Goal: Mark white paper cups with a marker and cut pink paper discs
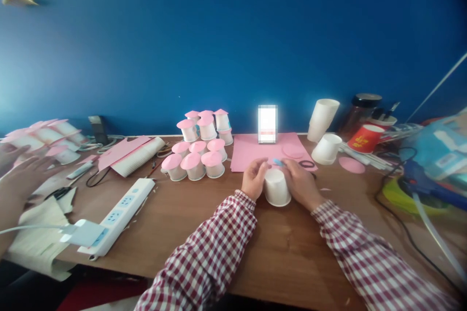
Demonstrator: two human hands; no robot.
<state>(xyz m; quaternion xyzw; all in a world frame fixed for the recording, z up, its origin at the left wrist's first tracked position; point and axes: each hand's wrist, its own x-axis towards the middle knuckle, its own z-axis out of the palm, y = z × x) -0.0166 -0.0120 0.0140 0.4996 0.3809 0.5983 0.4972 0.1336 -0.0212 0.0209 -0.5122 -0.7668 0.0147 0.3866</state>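
Note:
An upside-down white paper cup (278, 189) stands on the table between my two hands. My left hand (254, 178) is at the cup's left side, its thumb and fingers curled together near the cup's upper edge; what they pinch is hidden. Over the cup's top, a small light-blue piece (278, 162) is at the fingertips of my right hand (302, 183), which is closed on it along the cup's right side. Just behind lie pink sheets (251, 150) with black-handled scissors (307, 164) on their right edge.
Several pink-topped cups (193, 166) stand in stacked rows to the left. A power strip (120, 214) lies nearer. At far left is another person's hand (22, 170). On the right are white cups (327, 149), a red cup (365, 138) and a blue glue gun (434, 187) with its cord.

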